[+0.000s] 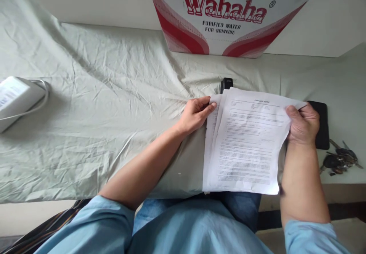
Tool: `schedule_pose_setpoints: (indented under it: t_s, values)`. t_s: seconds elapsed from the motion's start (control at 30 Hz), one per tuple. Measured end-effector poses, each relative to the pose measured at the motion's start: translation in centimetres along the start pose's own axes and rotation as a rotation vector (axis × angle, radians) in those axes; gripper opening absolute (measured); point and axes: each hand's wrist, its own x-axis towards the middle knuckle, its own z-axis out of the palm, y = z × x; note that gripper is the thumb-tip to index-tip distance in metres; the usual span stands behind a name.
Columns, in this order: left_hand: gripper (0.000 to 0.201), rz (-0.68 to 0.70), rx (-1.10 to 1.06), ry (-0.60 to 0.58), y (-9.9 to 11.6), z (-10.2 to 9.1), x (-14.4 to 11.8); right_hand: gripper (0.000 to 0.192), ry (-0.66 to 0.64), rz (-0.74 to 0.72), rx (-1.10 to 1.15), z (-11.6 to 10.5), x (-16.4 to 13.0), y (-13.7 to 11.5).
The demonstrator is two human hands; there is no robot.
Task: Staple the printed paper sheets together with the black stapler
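The left hand (196,114) comes in from the lower left with a bare forearm, and its fingers are bent together and pinch the upper left corner of the stack of papers (246,143). The right hand (303,124) comes straight up from below, its forearm almost vertical, and its fingers are curled closed around the right edge of the same stack, with the thumb on top of the front sheet. The sheets are slightly fanned, so the left edges of the lower ones show. The stack lies near the front edge of the table, on the wrinkled pale green cloth (108,105), and its bottom edge reaches over the person's lap.

Just behind the top edge of the papers a small black object (226,83) stands out. A black flat case (321,124) lies just beside the right hand, and a bunch of keys (340,160) is near it. A Wahaha carton (225,18) stands at the back. To the left, the cloth is wide and free as far as a white device (17,98) at the far left edge.
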Motion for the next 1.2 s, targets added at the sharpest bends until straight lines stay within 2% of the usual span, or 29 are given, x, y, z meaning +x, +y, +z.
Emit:
schedule_pose_setpoints:
  t_s: [0.13, 0.43, 0.8, 1.0, 1.2]
  values:
    - [0.068, -0.024, -0.103, -0.025, 0.6, -0.1, -0.1, 0.053, 0.046, -0.042, -0.052, 0.0, -0.1, -0.4]
    - [0.069, -0.04, -0.08, -0.062, 1.3, -0.4, -0.1, 0.044, -0.055, -0.051, -0.062, 1.2, -1.4, -1.4]
    - [0.055, -0.02, -0.004, -0.065, 1.2, -0.4, -0.1, 0.045, -0.081, -0.031, -0.08, 1.3, -1.7, -1.7]
    - [0.065, 0.027, 0.0, -0.064, 1.3, -0.4, 0.0, 0.041, -0.098, -0.027, -0.083, 1.2, -1.6, -1.6]
    - [0.066, 0.009, -0.056, -0.058, 1.3, -0.3, 0.0, 0.054, -0.11, -0.073, -0.091, 1.2, -1.5, -1.2]
